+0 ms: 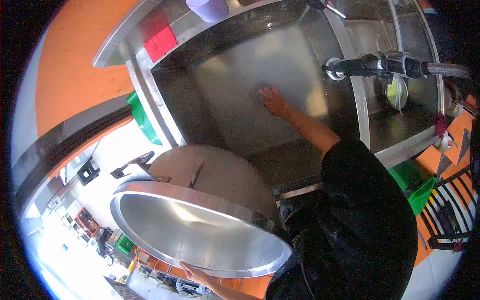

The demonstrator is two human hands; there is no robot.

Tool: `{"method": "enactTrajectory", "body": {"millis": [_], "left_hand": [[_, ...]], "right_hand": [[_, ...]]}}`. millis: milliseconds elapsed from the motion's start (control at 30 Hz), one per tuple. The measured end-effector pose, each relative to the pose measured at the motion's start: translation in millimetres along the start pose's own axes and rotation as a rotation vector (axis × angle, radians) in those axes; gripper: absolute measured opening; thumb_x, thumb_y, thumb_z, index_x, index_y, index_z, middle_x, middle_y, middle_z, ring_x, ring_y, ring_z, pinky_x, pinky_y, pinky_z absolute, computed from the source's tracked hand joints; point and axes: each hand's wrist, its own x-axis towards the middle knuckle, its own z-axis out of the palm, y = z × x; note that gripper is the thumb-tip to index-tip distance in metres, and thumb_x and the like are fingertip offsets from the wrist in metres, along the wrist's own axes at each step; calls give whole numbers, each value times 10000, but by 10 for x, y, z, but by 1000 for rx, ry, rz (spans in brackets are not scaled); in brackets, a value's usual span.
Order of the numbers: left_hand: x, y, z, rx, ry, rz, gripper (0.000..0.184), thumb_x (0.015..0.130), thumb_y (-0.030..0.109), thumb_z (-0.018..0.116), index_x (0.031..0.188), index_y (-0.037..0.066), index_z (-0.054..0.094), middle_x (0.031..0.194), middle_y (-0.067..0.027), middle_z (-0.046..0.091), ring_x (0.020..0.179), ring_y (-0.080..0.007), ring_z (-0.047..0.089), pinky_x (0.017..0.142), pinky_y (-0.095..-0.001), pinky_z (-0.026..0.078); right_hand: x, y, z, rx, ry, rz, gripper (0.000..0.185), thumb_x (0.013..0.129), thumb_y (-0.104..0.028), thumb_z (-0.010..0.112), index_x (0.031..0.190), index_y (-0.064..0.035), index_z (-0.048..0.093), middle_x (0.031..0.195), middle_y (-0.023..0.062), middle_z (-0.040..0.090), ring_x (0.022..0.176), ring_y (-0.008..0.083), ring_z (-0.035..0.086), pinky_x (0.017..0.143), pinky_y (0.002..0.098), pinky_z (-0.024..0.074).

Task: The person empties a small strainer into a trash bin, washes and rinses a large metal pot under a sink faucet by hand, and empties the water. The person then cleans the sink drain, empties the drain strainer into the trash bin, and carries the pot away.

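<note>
A large metal cooking pot (215, 170) lies tilted at the sink's near left corner, its wide mouth turned toward the lower left. My left hand (197, 275) is at the lower rim of this pot, gripping its edge. Inside the deep steel sink (225, 110), my right hand (276, 102) reaches down to the bottom with its fingers bent together. A small dark patch shows at those fingertips; whether it is a drain or something held, I cannot tell.
A red cloth (161, 44) and a lilac tub (207, 9) sit on the sink's ledge. A tap with a braided hose (445, 69) crosses the divider toward a second basin. Green bins (412, 185) stand below. At the far right edge, another person's hand (470, 103) seems partly visible.
</note>
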Motion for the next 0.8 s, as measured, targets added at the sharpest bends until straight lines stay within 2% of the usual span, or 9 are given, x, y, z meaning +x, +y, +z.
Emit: {"method": "enactTrajectory", "body": {"millis": [200, 300, 400, 467, 533, 633, 700, 767, 800], "left_hand": [[-33, 6, -11, -25, -18, -1, 799, 924, 661, 474, 1359, -3, 565, 1365, -225, 556, 1186, -357, 578, 982, -529, 475], [105, -172, -11, -58, -34, 8, 793, 925, 658, 474, 1366, 5, 561, 1361, -224, 559, 1178, -358, 585, 990, -529, 482], [85, -172, -4, -86, -14, 4, 785, 929, 651, 471, 1370, 8, 556, 1355, -226, 563, 1180, -361, 583, 1002, -536, 485], [63, -159, -9, -93, -6, -5, 783, 932, 647, 468, 1374, 5, 550, 1355, -229, 561, 1185, -365, 581, 1007, -543, 487], [62, -161, -19, -82, -13, -6, 787, 934, 644, 465, 1381, 1, 541, 1358, -233, 556, 1190, -367, 578, 1007, -549, 490], [97, -197, -9, -92, -23, 34, 790, 935, 645, 458, 1383, -2, 537, 1366, -234, 550, 1198, -370, 575, 1000, -557, 492], [142, -242, -9, -63, -8, 44, 798, 931, 651, 461, 1384, -3, 536, 1364, -234, 552, 1194, -368, 577, 997, -558, 492], [162, -269, -16, -59, -6, 36, 801, 929, 654, 463, 1384, 0, 537, 1363, -234, 552, 1192, -366, 578, 997, -558, 491], [169, -276, -21, -71, -12, 23, 799, 928, 655, 463, 1383, 2, 539, 1363, -235, 552, 1192, -365, 577, 998, -558, 490]], "right_hand": [[51, 28, -23, -162, -46, -25, 360, 921, -369, 595, 1153, -122, 719, 1617, 103, 242, 1497, 339, 166, 1212, 591, 69], [33, 87, 167, -20, 158, -58, 366, 909, -368, 604, 1134, -108, 730, 1624, 110, 222, 1492, 344, 183, 1206, 609, 71], [20, 30, -276, -15, 21, 10, 354, 899, -319, 613, 1129, -76, 725, 1619, 124, 237, 1487, 361, 207, 1200, 612, 115], [39, -101, -1048, -212, -355, -135, 365, 904, -270, 604, 1157, -27, 702, 1622, 131, 229, 1488, 378, 204, 1189, 619, 149], [48, -117, -1025, -194, -396, -114, 383, 895, -227, 614, 1182, 17, 680, 1622, 138, 226, 1489, 393, 197, 1180, 622, 174], [133, 27, -76, 61, -98, 68, 456, 857, -194, 666, 1229, 68, 635, 1624, 149, 210, 1487, 414, 185, 1169, 632, 193], [159, 41, -163, 105, -100, 52, 551, 827, -201, 711, 1279, 90, 591, 1634, 155, 171, 1483, 431, 184, 1159, 650, 193], [120, -47, -761, 66, -357, 68, 579, 791, -210, 751, 1287, 51, 603, 1637, 152, 156, 1481, 437, 184, 1151, 664, 202], [122, -43, -790, 59, -355, 55, 579, 779, -214, 764, 1283, 29, 614, 1639, 148, 150, 1480, 437, 185, 1147, 670, 205]]}}
